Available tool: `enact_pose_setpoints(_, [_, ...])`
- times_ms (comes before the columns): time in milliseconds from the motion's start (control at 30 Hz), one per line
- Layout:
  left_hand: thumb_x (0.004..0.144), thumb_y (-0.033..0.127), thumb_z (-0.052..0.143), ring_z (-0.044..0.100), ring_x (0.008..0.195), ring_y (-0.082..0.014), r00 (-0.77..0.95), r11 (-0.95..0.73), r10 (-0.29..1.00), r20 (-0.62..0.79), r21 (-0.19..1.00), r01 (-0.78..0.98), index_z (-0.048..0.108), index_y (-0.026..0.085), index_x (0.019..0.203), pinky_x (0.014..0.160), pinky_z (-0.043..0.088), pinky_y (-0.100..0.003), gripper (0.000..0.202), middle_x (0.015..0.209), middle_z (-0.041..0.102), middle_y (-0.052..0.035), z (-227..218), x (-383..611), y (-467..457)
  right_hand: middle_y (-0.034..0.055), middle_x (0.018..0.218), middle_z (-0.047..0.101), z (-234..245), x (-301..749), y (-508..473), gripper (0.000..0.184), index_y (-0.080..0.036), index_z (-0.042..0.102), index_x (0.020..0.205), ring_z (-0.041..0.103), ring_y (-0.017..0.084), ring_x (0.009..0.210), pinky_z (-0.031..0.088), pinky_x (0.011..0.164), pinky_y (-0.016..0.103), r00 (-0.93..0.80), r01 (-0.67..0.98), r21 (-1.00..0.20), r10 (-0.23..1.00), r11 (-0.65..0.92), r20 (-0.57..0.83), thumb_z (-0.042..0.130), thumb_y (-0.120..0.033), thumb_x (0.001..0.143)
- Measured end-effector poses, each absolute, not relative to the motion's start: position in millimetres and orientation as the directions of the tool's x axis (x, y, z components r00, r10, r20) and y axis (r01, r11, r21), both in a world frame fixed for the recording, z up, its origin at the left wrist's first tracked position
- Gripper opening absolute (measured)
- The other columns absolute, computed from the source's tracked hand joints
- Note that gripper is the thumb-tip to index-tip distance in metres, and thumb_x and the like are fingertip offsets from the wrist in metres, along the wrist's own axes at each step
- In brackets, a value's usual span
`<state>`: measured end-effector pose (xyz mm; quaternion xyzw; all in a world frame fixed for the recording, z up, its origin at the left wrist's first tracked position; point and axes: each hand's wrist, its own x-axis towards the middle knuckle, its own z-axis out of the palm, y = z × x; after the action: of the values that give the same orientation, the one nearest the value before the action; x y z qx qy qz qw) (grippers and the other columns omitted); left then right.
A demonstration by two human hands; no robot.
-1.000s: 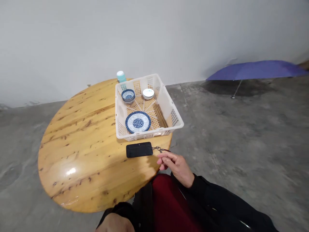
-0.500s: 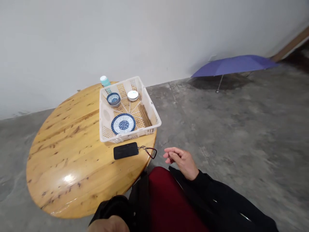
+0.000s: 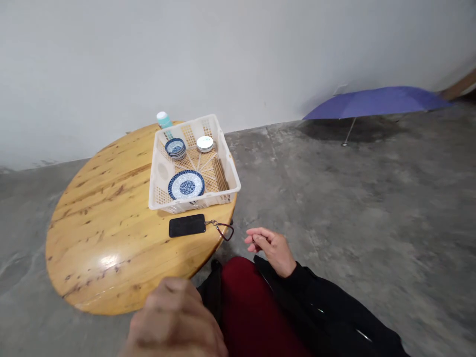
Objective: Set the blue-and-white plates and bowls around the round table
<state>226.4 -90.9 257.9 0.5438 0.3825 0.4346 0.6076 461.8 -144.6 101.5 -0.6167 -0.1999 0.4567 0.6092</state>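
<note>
My right hand (image 3: 271, 248) hangs in the air right of the table's edge, fingers loosely bent and apart, with nothing in it. Large and blurred, my left hand (image 3: 174, 317) is raised close to the camera over the table's near edge; its fingers are too smeared to tell open from closed. A black phone (image 3: 187, 225) with a dark red wrist strap (image 3: 226, 232) lies on the wooden table (image 3: 92, 218). Behind it stands a white plastic basket (image 3: 159, 173), holding blue-and-white plates (image 3: 186, 185), stacked patterned bowls (image 3: 175, 148), small white dishes (image 3: 205, 144) and a bundle of chopsticks (image 3: 220, 174).
A turquoise bottle with a white cap (image 3: 163, 119) stands behind the basket's far left corner. An open purple umbrella (image 3: 375, 103) rests on the grey concrete floor (image 3: 334, 198) by the white wall (image 3: 253, 59). The table's rounded edge curves close to my legs.
My left hand has risen from the bottom edge into view over the table. My right hand keeps nearly the same pose. The view has shifted slightly; basket and phone stay in place.
</note>
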Motion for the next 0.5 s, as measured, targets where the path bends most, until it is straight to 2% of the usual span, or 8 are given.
enact_pose_setpoints(100, [0.069, 0.064, 0.071, 0.049, 0.045, -0.0181, 0.245, -0.194, 0.937, 0.25, 0.953, -0.231, 0.076, 0.028, 0.07, 0.043, 0.043, -0.034, 0.036, 0.05, 0.055, -0.0035, 248, 250, -84, 0.0079, 0.073, 0.074, 97, 467, -155, 0.043, -0.017, 0.072, 0.087, 0.067, 0.017, 0.056, 0.053, 0.055, 0.03, 0.501, -0.321, -0.926, 0.794, -0.2, -0.345, 0.073, -0.058, 0.072])
enact_pose_setpoints(167, [0.075, 0.056, 0.07, 0.049, 0.046, -0.0146, 0.168, -0.25, 0.937, 0.306, 0.925, -0.286, 0.079, 0.022, 0.079, 0.043, 0.042, -0.028, 0.035, 0.051, 0.056, -0.0036, 236, 263, -84, 0.0085, 0.074, 0.074, 90, 470, -163, 0.045, -0.017, 0.072, 0.087, 0.067, 0.018, 0.057, 0.054, 0.056, 0.03, 0.491, -0.332, -0.915, 0.787, -0.228, -0.374, 0.073, -0.06, 0.072])
enact_pose_setpoints(200, [0.078, 0.052, 0.069, 0.05, 0.047, -0.0136, 0.144, -0.211, 0.954, 0.263, 0.93, -0.3, 0.08, 0.02, 0.082, 0.043, 0.041, -0.026, 0.034, 0.053, 0.056, -0.0035, 229, 267, -85, 0.0088, 0.075, 0.074, 86, 471, -167, 0.046, -0.017, 0.072, 0.088, 0.068, 0.018, 0.057, 0.055, 0.056, 0.031, 0.484, -0.34, -0.908, 0.783, -0.243, -0.391, 0.073, -0.06, 0.072])
enact_pose_setpoints(267, [0.081, 0.049, 0.067, 0.052, 0.052, -0.0128, 0.13, -0.033, 0.988, 0.078, 0.948, -0.317, 0.079, 0.018, 0.084, 0.046, 0.041, -0.023, 0.034, 0.058, 0.058, -0.0039, 214, 272, -91, 0.0096, 0.078, 0.075, 76, 473, -175, 0.048, -0.018, 0.073, 0.09, 0.069, 0.019, 0.059, 0.056, 0.057, 0.032, 0.461, -0.357, -0.892, 0.778, -0.278, -0.427, 0.074, -0.062, 0.071])
enact_pose_setpoints(367, [0.081, 0.05, 0.067, 0.052, 0.058, -0.0133, 0.166, 0.218, 0.971, -0.172, 0.922, -0.321, 0.077, 0.015, 0.088, 0.051, 0.042, -0.023, 0.037, 0.065, 0.06, -0.0054, 197, 273, -104, 0.0107, 0.079, 0.075, 62, 472, -180, 0.049, -0.017, 0.073, 0.091, 0.069, 0.02, 0.061, 0.056, 0.057, 0.032, 0.411, -0.37, -0.864, 0.774, -0.342, -0.482, 0.075, -0.062, 0.07])
enact_pose_setpoints(500, [0.08, 0.049, 0.069, 0.052, 0.061, -0.0136, 0.257, 0.361, 0.921, -0.292, 0.887, -0.287, 0.075, 0.013, 0.093, 0.054, 0.04, -0.024, 0.039, 0.072, 0.062, -0.007, 184, 269, -111, 0.0106, 0.077, 0.075, 56, 465, -174, 0.049, -0.017, 0.073, 0.089, 0.069, 0.02, 0.06, 0.055, 0.057, 0.031, 0.32, -0.354, -0.844, 0.796, -0.402, -0.514, 0.076, -0.061, 0.068])
